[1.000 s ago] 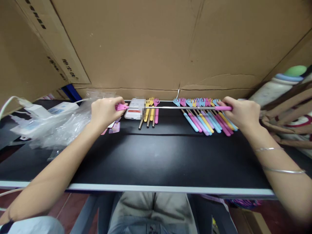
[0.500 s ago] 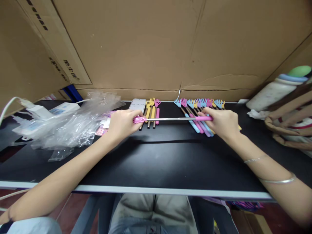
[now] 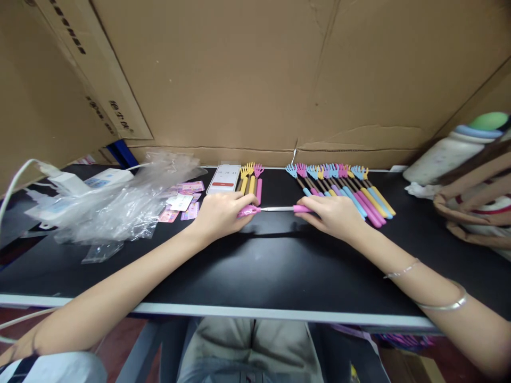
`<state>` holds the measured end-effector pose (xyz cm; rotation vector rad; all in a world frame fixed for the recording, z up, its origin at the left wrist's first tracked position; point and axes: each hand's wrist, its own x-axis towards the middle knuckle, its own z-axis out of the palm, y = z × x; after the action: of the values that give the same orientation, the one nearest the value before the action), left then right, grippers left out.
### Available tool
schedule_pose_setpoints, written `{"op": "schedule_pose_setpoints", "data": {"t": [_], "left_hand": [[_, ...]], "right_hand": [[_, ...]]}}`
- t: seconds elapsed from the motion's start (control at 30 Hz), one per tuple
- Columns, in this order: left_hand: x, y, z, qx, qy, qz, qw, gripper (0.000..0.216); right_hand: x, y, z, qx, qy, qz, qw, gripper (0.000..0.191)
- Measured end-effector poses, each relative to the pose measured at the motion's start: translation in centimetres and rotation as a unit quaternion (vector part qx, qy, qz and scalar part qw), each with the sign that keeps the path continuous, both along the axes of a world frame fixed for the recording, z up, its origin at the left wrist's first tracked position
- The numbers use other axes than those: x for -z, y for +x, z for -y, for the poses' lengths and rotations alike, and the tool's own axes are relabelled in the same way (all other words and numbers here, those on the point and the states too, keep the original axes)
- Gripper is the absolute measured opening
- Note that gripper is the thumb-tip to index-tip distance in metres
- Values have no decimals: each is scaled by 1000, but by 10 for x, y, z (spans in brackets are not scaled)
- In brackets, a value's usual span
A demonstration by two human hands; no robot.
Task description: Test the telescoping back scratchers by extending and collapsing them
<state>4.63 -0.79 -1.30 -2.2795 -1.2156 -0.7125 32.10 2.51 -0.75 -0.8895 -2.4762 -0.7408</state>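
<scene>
Both hands hold one pink telescopic back scratcher (image 3: 275,209) level over the black table (image 3: 255,266). My left hand (image 3: 221,214) is closed on its pink claw end. My right hand (image 3: 333,215) is closed on its pink handle. Only a short piece of the metal rod shows between them. A row of several pink, blue and yellow scratchers (image 3: 343,186) lies behind my right hand. Three more scratchers (image 3: 250,182) lie behind my left hand beside a phone (image 3: 223,178).
Crumpled clear plastic bags (image 3: 115,205) and small pink cards (image 3: 179,205) lie at the left, with a white power strip (image 3: 98,180) behind. Cardboard walls (image 3: 255,74) close the back. A woven basket (image 3: 475,213) and a bottle (image 3: 447,151) stand at the right.
My hands have come together toward the table's middle and nearer to me, and the scratcher's metal rod has collapsed from long to short.
</scene>
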Motion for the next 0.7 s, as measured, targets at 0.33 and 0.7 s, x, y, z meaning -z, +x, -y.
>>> {"op": "schedule_pose_setpoints", "data": {"t": [0.33,0.7], "left_hand": [[0,1,-4,61,75,-76,992,23],[-7,6,-1,98,-28,-125,987,26]], "right_hand": [[5,-1,-1,-18,-23,53,998,32],[-1,-6,4,-11,-34,72,997,37]]}}
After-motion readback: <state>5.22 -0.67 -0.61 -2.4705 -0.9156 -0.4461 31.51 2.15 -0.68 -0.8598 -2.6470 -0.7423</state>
